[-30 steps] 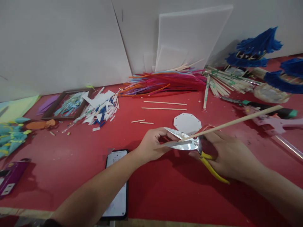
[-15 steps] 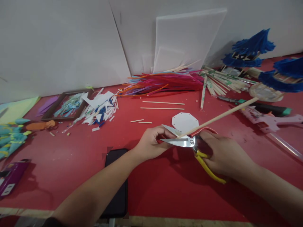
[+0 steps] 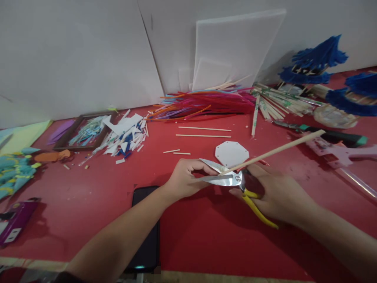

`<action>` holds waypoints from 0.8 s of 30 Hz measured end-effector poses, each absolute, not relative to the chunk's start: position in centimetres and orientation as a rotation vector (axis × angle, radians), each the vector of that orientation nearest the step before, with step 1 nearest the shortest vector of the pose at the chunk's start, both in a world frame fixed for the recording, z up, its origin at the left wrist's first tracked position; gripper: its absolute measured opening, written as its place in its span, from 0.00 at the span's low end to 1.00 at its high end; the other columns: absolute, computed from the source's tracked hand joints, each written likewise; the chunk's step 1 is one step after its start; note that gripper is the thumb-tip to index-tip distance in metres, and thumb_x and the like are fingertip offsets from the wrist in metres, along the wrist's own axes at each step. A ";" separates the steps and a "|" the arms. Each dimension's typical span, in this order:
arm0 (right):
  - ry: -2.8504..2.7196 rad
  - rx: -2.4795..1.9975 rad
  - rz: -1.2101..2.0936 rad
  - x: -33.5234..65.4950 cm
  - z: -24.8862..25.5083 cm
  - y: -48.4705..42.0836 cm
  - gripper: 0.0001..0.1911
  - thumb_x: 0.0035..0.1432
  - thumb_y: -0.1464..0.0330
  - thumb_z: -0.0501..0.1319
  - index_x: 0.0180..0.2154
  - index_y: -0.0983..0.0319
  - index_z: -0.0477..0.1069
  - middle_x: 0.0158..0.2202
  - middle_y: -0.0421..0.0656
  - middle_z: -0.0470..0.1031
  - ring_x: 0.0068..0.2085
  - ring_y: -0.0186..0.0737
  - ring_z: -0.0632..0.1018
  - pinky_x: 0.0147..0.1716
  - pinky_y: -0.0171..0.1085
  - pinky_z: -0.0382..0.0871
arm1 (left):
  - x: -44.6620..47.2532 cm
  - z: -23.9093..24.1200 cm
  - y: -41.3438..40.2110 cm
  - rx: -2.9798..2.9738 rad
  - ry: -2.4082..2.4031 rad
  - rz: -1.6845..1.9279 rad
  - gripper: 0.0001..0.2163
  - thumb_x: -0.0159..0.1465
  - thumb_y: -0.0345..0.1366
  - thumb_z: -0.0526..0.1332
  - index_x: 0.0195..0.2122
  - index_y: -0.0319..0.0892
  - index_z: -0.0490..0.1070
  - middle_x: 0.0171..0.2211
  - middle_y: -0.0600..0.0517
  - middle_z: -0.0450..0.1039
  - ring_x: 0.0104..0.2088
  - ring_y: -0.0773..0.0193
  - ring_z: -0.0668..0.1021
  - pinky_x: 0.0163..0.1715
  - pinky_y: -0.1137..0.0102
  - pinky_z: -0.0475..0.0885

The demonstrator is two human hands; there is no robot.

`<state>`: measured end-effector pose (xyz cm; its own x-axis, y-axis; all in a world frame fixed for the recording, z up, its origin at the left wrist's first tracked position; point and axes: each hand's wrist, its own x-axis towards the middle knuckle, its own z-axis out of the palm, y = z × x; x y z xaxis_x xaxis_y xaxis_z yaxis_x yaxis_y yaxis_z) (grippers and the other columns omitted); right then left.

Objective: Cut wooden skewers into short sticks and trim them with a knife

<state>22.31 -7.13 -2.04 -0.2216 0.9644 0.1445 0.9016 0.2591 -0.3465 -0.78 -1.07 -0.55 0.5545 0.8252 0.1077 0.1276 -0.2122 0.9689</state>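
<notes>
My left hand [image 3: 188,177] pinches one end of a pale wooden stick [image 3: 282,150], which slants up to the right. Around the yellow-handled scissors [image 3: 226,179] my right hand [image 3: 272,188] is closed, and the stick passes between the parted blades close to my left fingertips. Just beyond the blades lies a white octagonal piece [image 3: 231,153] with small holes along its edge. Two long thin sticks [image 3: 203,136] and two short stick pieces [image 3: 182,153] rest on the red table, farther back. The left fingertips are partly hidden behind the blades.
A phone [image 3: 145,232] lies under my left forearm. White scraps [image 3: 129,135] and a brown frame [image 3: 66,146] are at left. Pipe cleaners [image 3: 206,104] and wrapped chopsticks [image 3: 273,103] lie along the back. A pink glue gun [image 3: 330,148] is at right, near blue-roofed models [image 3: 318,59].
The scissor blades have closed slightly around the stick, and its far end has tipped down a little. Both hands stay nearly in place; the whole view has shifted slightly.
</notes>
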 end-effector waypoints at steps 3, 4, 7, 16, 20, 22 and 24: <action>-2.221 -1.651 0.245 22.5 -2.4 -7.2 0.21 0.57 0.47 0.58 0.36 0.58 0.70 0.34 0.49 0.80 0.35 0.49 0.80 0.32 0.42 0.71 | -0.8 -0.3 -1.0 1.628 0.793 0.743 0.13 0.54 0.48 0.73 0.27 0.42 0.82 0.35 0.44 0.85 0.38 0.55 0.86 0.41 0.63 0.81; -2.223 -1.649 0.243 22.5 -2.5 -7.2 0.22 0.57 0.46 0.58 0.37 0.58 0.70 0.35 0.49 0.80 0.35 0.49 0.80 0.31 0.43 0.71 | -0.8 -0.3 -0.9 1.613 0.792 0.743 0.14 0.54 0.48 0.73 0.27 0.42 0.82 0.35 0.44 0.85 0.38 0.54 0.86 0.42 0.63 0.81; -2.219 -1.658 0.236 22.5 -2.6 -7.2 0.23 0.57 0.46 0.58 0.36 0.59 0.69 0.35 0.50 0.79 0.34 0.49 0.79 0.30 0.42 0.70 | -0.7 -0.2 -0.9 1.606 0.783 0.745 0.13 0.54 0.47 0.73 0.28 0.42 0.82 0.35 0.44 0.85 0.38 0.55 0.86 0.42 0.64 0.81; -2.227 -1.707 0.229 22.3 -2.4 -7.2 0.22 0.57 0.45 0.56 0.34 0.57 0.67 0.32 0.48 0.79 0.31 0.48 0.79 0.26 0.40 0.65 | -1.0 0.0 -0.6 1.639 0.791 0.725 0.06 0.55 0.39 0.72 0.29 0.42 0.82 0.35 0.46 0.85 0.38 0.57 0.85 0.41 0.66 0.80; -2.246 -1.729 0.148 22.3 -2.5 -7.3 0.22 0.57 0.46 0.54 0.34 0.58 0.67 0.30 0.49 0.78 0.30 0.48 0.78 0.25 0.39 0.62 | -1.2 0.4 -0.3 1.607 0.820 0.661 0.06 0.55 0.38 0.72 0.28 0.42 0.82 0.35 0.47 0.85 0.39 0.57 0.85 0.41 0.67 0.79; -2.252 -1.736 0.125 22.3 -2.6 -7.3 0.22 0.57 0.46 0.54 0.33 0.58 0.66 0.29 0.49 0.78 0.29 0.47 0.77 0.24 0.39 0.60 | -1.4 0.5 -0.2 1.597 0.826 0.640 0.06 0.56 0.38 0.72 0.29 0.42 0.83 0.35 0.46 0.85 0.38 0.57 0.85 0.40 0.67 0.79; -2.251 -1.746 0.128 22.3 -2.7 -7.4 0.21 0.57 0.46 0.54 0.32 0.57 0.65 0.28 0.48 0.77 0.27 0.46 0.76 0.24 0.38 0.58 | -1.4 0.5 -0.1 1.602 0.826 0.637 0.06 0.55 0.38 0.72 0.29 0.41 0.83 0.35 0.46 0.85 0.38 0.57 0.85 0.40 0.67 0.79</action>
<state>22.27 -7.37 -2.69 -0.2242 0.9594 0.1714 0.9337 0.2618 -0.2441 -1.43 -0.08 0.50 0.6027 0.7972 -0.0349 0.1693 -0.0850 0.9819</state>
